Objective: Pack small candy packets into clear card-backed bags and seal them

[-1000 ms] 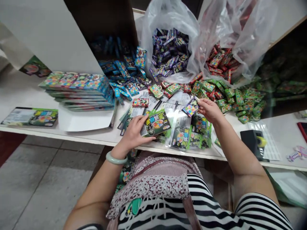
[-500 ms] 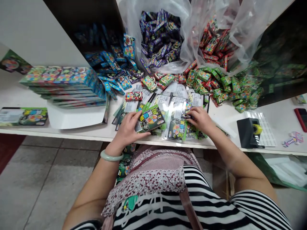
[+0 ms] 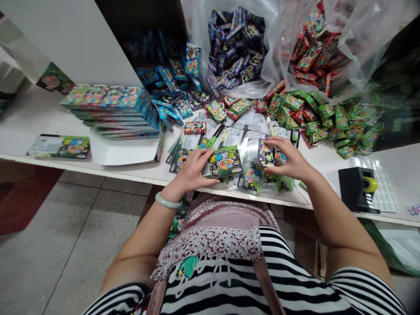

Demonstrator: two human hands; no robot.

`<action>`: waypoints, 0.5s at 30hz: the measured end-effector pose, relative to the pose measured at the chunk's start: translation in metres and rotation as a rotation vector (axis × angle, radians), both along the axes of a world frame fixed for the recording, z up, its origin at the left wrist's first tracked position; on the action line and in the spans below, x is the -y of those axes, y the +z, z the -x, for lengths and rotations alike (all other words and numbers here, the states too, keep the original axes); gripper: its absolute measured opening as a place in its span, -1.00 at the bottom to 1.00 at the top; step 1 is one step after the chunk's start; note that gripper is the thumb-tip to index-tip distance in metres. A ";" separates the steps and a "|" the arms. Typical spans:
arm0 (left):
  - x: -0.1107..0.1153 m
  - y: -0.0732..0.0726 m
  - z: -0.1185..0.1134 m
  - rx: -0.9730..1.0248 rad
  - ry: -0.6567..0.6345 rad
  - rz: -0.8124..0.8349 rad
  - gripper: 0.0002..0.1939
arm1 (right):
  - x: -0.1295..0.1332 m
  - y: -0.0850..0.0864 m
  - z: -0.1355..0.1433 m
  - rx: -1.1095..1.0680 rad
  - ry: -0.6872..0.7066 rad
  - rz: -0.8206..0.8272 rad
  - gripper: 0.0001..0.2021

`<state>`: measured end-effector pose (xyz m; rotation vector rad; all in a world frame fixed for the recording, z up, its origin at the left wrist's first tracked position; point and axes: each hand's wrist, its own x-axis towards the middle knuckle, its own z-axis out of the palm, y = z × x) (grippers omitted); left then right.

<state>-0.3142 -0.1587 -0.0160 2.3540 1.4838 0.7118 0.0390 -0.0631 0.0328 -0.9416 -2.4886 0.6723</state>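
My left hand (image 3: 196,172), with a pale bangle on the wrist, grips the left end of a flat black-and-green candy box (image 3: 226,162) with a colourful printed front. Just to the right, my right hand (image 3: 288,158) has its thumb and fingers around a small purple candy box (image 3: 266,153). Beneath both hands lie clear-wrapped flat packages (image 3: 250,178) and printed cards (image 3: 192,142), overlapping near the table's front edge. Behind the left hand rests a small red candy box (image 3: 195,127) on the cards.
Loose blue boxes (image 3: 168,80), a plastic bag of purple boxes (image 3: 236,48), red boxes (image 3: 310,57) in another bag and green boxes (image 3: 344,120) line the back. Stacked assorted boxes (image 3: 111,98) fill a white tray (image 3: 124,153) at left. A black tape dispenser (image 3: 352,188) stands at right.
The head view has swung, so the scene sits further right. My right hand has opened wider around a small purple box, now tilted up. My left hand still grips the black-and-green box.
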 end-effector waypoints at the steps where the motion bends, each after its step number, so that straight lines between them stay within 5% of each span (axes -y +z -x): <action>1: -0.001 0.000 -0.001 0.001 -0.013 -0.001 0.05 | 0.004 0.010 0.002 0.009 0.077 0.011 -0.28; 6: -0.005 0.003 -0.005 0.021 -0.126 -0.027 0.08 | 0.011 0.044 0.018 0.206 0.294 -0.007 -0.34; 15: -0.002 0.004 -0.015 0.103 -0.161 0.053 0.05 | 0.004 0.048 0.034 0.319 0.347 -0.068 -0.34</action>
